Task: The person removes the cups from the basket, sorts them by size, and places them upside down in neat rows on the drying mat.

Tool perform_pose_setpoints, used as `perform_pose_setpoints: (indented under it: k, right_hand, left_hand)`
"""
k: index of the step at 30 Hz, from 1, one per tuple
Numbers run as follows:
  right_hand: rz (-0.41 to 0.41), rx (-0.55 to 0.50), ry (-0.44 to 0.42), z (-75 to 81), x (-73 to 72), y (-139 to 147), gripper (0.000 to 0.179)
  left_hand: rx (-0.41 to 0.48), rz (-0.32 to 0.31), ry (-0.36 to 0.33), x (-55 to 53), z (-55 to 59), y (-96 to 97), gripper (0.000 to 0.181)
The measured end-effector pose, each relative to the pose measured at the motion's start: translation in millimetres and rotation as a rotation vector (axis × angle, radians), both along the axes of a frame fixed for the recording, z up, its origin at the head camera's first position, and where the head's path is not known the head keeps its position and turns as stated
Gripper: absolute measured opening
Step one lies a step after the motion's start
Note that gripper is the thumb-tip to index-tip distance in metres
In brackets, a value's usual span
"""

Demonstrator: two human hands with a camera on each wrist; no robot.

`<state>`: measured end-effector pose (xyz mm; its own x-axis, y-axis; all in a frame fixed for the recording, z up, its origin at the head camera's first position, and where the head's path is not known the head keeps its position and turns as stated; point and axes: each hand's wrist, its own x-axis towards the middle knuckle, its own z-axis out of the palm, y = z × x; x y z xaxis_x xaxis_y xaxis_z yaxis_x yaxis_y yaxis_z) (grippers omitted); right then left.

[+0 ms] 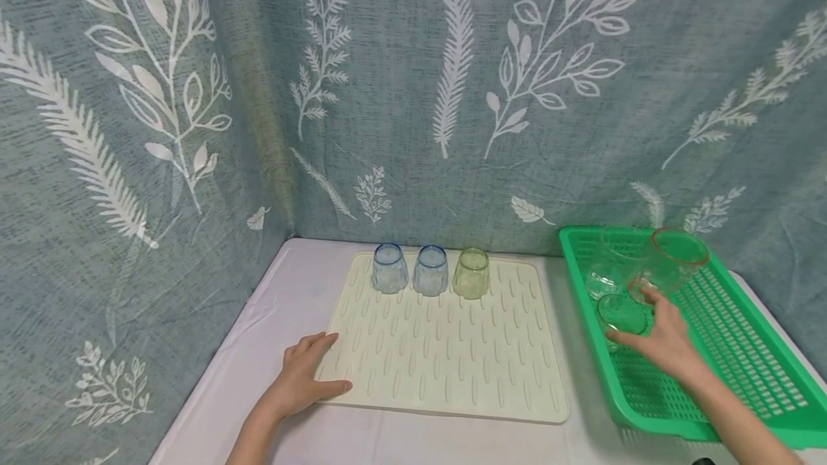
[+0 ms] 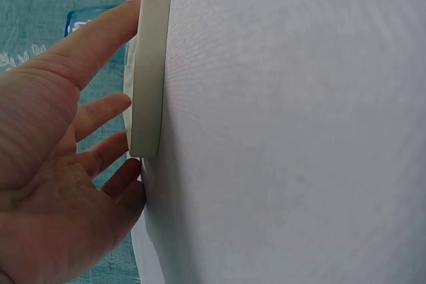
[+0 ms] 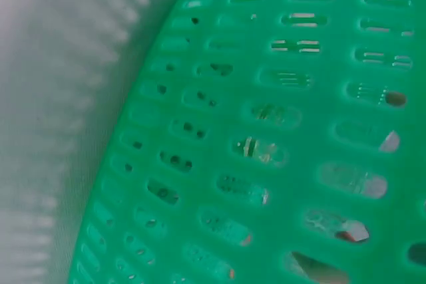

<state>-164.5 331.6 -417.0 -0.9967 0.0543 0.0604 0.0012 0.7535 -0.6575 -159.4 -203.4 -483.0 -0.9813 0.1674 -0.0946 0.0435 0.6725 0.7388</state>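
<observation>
In the head view, my left hand rests on the front left corner of the cream ridged drying mat, fingers spread. The left wrist view shows that thumb and fingers lying along the mat's edge. My right hand reaches inside the green plastic basket, thumb and fingers spread around a short clear glass. Whether they touch it is hard to tell. Behind it stand another clear glass and a glass with an orange-red rim. In the right wrist view, the basket's slotted wall hides that hand.
Two blue-tinted glasses and a yellow-green glass stand in a row at the mat's back edge. A white cloth covers the table. Blue-grey curtains with white leaf prints hang behind and to the left.
</observation>
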Motion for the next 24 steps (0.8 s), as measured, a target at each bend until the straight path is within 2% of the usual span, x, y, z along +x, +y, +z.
perform_pose_setpoints:
  k: [8,18,24]
  right_hand:
    - [0.045,-0.021,-0.122,-3.1,-8.0,8,0.106]
    - [0.064,-0.181,-0.351,-8.0,-14.0,17,0.112]
    - [0.044,-0.227,-0.405,-12.8,-14.5,16,0.111]
  left_hand:
    - [-0.002,0.002,-0.001,0.6,0.1,-0.6,0.094]
    - [0.007,0.011,-0.004,1.0,-0.1,-0.6,0.093]
    - [0.001,0.008,0.000,1.3,-0.1,-0.8,0.093]
